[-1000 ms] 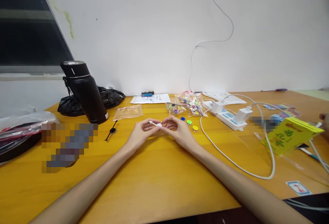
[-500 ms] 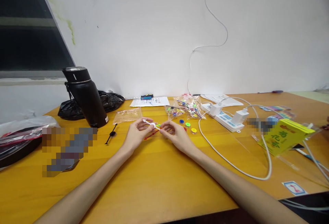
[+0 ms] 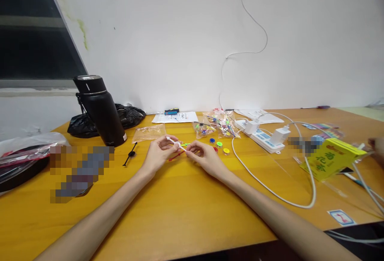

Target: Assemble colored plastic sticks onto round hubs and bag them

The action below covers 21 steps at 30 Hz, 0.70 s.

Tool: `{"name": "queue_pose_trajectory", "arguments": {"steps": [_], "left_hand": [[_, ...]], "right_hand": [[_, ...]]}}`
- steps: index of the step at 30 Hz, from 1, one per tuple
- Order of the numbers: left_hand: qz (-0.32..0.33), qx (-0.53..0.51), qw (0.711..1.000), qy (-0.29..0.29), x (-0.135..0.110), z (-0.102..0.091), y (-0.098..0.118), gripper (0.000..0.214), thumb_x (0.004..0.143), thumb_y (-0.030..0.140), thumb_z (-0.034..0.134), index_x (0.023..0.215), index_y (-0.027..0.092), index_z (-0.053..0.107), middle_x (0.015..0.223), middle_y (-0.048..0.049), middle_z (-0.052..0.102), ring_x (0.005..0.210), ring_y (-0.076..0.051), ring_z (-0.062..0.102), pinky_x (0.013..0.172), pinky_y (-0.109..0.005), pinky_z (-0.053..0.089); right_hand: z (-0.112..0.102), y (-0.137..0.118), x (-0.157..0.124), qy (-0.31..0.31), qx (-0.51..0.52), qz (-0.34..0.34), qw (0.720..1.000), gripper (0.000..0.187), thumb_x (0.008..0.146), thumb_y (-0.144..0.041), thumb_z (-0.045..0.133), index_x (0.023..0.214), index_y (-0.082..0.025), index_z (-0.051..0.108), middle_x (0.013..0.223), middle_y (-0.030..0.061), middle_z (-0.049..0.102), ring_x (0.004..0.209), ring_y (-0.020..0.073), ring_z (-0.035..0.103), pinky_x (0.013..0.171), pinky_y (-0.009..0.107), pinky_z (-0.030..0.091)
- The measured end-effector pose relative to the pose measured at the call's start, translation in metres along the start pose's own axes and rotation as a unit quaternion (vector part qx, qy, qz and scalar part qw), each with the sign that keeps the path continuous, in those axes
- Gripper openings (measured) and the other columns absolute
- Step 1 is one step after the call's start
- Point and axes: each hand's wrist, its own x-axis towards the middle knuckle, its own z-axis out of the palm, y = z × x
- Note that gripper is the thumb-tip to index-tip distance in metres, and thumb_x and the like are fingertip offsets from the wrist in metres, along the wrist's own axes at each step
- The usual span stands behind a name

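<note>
Both of my hands meet over the middle of the yellow table [image 3: 186, 209]. My left hand [image 3: 157, 154] pinches a small white plastic piece with a pointed stick and a round hub [image 3: 177, 145]. My right hand [image 3: 204, 156] has its fingers curled and pinches the other end of that white piece. Under the hands lie a red stick [image 3: 175, 156] and a green stick [image 3: 186, 144]. Small blue, green, yellow and red round pieces [image 3: 220, 144] sit just right of my right hand. A black stick with a hub [image 3: 130, 154] lies to the left.
A black flask [image 3: 100, 111] stands at the left before a black bag [image 3: 126, 115]. Clear bags of coloured parts [image 3: 220, 123], papers, a white power strip [image 3: 264, 138] with chargers and cables, and a yellow box [image 3: 331, 159] fill the right. Another person's hand [image 3: 378, 146] shows at the right edge.
My hands drifted slightly left and tilted the white piece; the red and green sticks below them came into view. The camera shifted a little.
</note>
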Motion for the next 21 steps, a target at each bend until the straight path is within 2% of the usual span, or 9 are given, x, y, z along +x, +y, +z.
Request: {"name": "queue_pose_trajectory", "arguments": {"steps": [14,21], "left_hand": [[0.0,0.018,1.0,0.008,-0.0001,-0.0018,0.0008,0.037,0.07,0.043,0.084,0.09,0.017,0.065,0.091,-0.0072,0.077,0.08,-0.022,0.075,0.074,-0.03,0.059],[-0.007,0.005,1.0,0.011,-0.0002,-0.0019,0.0,0.039,0.067,0.041,0.086,0.088,0.016,0.064,0.091,-0.0093,0.078,0.08,-0.022,0.075,0.077,-0.032,0.059]], "right_hand": [[0.001,-0.0045,-0.0017,-0.026,0.018,0.004,0.999,0.016,0.092,-0.033,0.065,0.096,-0.018,0.067,0.087,0.0039,0.073,0.078,0.016,0.067,0.07,0.027,0.05],[0.0033,-0.0063,-0.0027,-0.044,0.031,0.016,0.998,0.02,0.091,-0.037,0.065,0.097,-0.017,0.066,0.086,0.0052,0.075,0.076,0.0168,0.069,0.068,0.027,0.05]]}}
